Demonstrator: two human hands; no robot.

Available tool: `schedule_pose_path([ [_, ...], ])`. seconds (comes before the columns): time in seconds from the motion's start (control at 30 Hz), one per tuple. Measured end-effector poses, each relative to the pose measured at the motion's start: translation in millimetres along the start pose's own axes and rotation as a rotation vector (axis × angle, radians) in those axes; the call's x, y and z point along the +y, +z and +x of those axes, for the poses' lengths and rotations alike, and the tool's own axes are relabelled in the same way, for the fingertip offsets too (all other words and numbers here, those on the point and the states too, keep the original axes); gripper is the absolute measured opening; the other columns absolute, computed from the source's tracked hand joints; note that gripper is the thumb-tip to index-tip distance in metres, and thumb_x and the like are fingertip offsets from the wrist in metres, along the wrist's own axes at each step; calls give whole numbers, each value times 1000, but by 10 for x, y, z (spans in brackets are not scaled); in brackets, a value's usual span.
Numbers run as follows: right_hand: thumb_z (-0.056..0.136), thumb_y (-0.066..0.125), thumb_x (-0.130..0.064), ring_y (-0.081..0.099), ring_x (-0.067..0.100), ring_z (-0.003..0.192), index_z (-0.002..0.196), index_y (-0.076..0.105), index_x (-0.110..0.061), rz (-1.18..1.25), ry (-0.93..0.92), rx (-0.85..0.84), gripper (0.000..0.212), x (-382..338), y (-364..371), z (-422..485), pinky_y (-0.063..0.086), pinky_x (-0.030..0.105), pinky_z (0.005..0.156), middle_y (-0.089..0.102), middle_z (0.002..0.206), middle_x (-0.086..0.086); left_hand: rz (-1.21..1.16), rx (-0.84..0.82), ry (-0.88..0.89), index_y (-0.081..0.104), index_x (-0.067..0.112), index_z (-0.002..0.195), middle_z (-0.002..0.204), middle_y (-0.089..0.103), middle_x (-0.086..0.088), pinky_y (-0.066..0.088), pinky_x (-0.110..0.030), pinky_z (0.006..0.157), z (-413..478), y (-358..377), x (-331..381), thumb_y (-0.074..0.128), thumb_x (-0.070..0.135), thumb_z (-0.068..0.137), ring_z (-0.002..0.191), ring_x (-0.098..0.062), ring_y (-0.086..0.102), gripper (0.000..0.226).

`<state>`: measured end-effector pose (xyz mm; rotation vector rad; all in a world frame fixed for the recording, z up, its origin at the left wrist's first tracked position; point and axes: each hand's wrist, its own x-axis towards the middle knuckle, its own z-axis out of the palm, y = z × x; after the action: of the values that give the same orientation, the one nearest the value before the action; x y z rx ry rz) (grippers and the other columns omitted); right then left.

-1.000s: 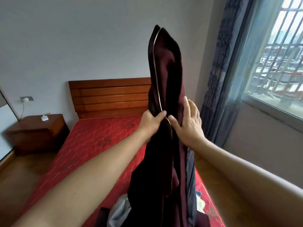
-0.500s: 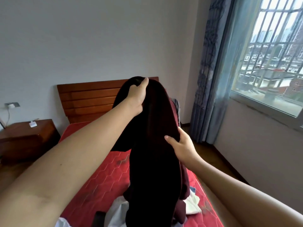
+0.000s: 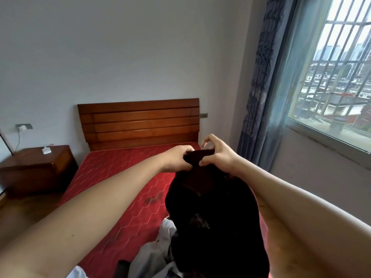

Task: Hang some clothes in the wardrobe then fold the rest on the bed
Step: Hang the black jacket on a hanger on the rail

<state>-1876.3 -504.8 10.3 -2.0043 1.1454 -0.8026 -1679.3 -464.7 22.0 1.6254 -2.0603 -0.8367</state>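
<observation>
A dark maroon garment [image 3: 214, 213] hangs in a bunched mass above the red bed [image 3: 120, 177]. Both hands hold it at its top edge, close together. My left hand [image 3: 176, 159] grips the fabric from the left. My right hand [image 3: 215, 155] pinches the same edge from the right, with some fingers raised. White clothes [image 3: 158, 255] and a dark item [image 3: 123, 269] lie on the mattress under the hanging garment, partly hidden by it.
A wooden headboard [image 3: 140, 121] stands against the far wall. A wooden nightstand [image 3: 38, 167] with a small white object sits left of the bed. Blue curtains [image 3: 263, 87] and a barred window [image 3: 337, 77] are on the right. No wardrobe is in view.
The garment has come down from a tall raised hold. My left hand dropped from the headboard height and my right hand moved up, so both now meet at the garment's top edge.
</observation>
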Motion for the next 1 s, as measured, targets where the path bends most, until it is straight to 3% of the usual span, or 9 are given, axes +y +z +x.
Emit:
schedule_pose_path([
  [0.13, 65, 87, -48, 62, 21, 94, 111, 40, -38, -162, 62, 18, 66, 327, -13, -123, 55, 39, 81, 60, 109, -1, -171, 10, -82, 54, 23, 98, 85, 58, 2, 47, -26, 70, 36, 213, 76, 59, 6, 84, 75, -11, 57, 23],
  [0.27, 71, 68, -76, 48, 16, 99, 109, 42, -25, -445, 102, 332, 70, 734, 190, -427, 45, 38, 85, 49, 105, -5, -348, 46, -135, 44, 29, 73, 74, 43, 7, 33, -22, 64, 105, 375, 233, 54, -3, 74, 68, -6, 39, 35],
  [0.33, 83, 64, -67, 51, 19, 92, 100, 42, -21, -385, 80, 469, 54, 924, 392, -654, 44, 36, 77, 47, 99, -4, -395, 96, -137, 47, 23, 65, 68, 45, 1, 33, -31, 64, 92, 378, 282, 54, 5, 57, 67, -16, 41, 22],
  [0.43, 94, 53, -61, 57, 25, 87, 98, 49, -21, -421, 3, 468, 40, 1202, 798, -966, 48, 37, 71, 48, 95, -4, -452, 207, -130, 52, 17, 68, 65, 45, 0, 31, -31, 64, 50, 307, 337, 50, 11, 46, 70, -20, 41, 23],
  [0.5, 93, 48, -64, 59, 28, 97, 114, 56, -20, -546, 17, 369, 49, 1322, 1043, -1053, 51, 41, 78, 54, 103, 0, -488, 270, -109, 54, 16, 75, 69, 45, 0, 33, -31, 66, -12, 193, 373, 51, 12, 48, 74, -18, 42, 28],
  [0.6, 91, 59, -58, 53, 28, 118, 147, 36, -19, -514, 174, 160, 71, 1261, 1289, -982, 51, 43, 90, 49, 126, 4, -522, 318, -81, 52, 17, 77, 74, 44, -1, 33, -26, 73, -147, -3, 381, 52, 6, 59, 78, -15, 42, 21],
  [0.73, 88, 64, -57, 51, 32, 118, 144, 33, -16, -378, 257, 185, 77, 943, 1455, -750, 51, 45, 86, 47, 125, 8, -558, 370, -100, 50, 19, 82, 82, 45, -6, 32, -26, 82, -376, -187, 310, 48, -5, 70, 85, -14, 43, 26],
  [0.87, 90, 53, -13, 61, 38, 108, 130, 50, -10, -339, 213, 227, 41, 650, 1435, -506, 51, 42, 82, 59, 115, 12, -572, 376, -95, 53, 21, 76, 71, 50, 1, 30, -52, 113, -628, -352, 130, 52, 7, 54, 105, -30, 53, 26],
  [1.0, 81, 47, 4, 64, 38, 107, 124, 58, -7, -244, 206, 219, 46, 440, 1152, -292, 52, 38, 84, 67, 114, 14, -350, 438, -150, 53, 18, 90, 75, 56, 2, 42, -39, 80, -884, -552, -232, 57, 15, 58, 77, -18, 51, 32],
])
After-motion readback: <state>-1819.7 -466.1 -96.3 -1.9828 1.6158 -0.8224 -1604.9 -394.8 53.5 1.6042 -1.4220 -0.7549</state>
